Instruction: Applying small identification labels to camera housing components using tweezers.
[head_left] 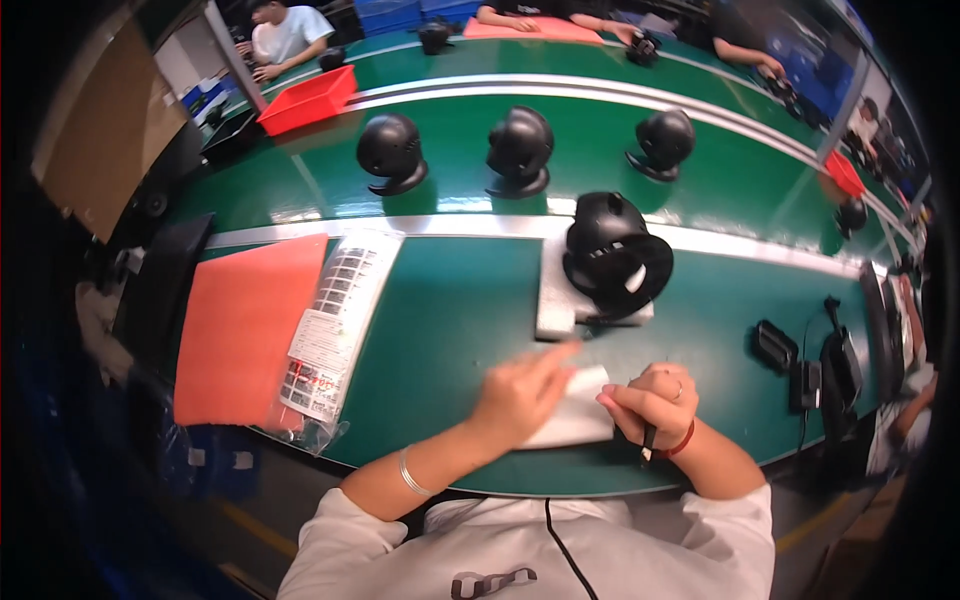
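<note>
My left hand is over the near part of the bench, fingers stretched out and slightly blurred, at the edge of a small white sheet. Its palm side is hidden. To the right, my right hand is closed, thumb and forefinger pinched near the sheet's right edge. A thin black pen-like thing with a pale end sticks out below that fist. Just beyond both hands, a black round-headed device with a ring-shaped front rests on a white foam block.
An orange foam sheet and a bagged sheet of labels lie at left. Black parts with a cable lie at right. Beyond a pale rail stand similar black devices and a red bin. People work across the line.
</note>
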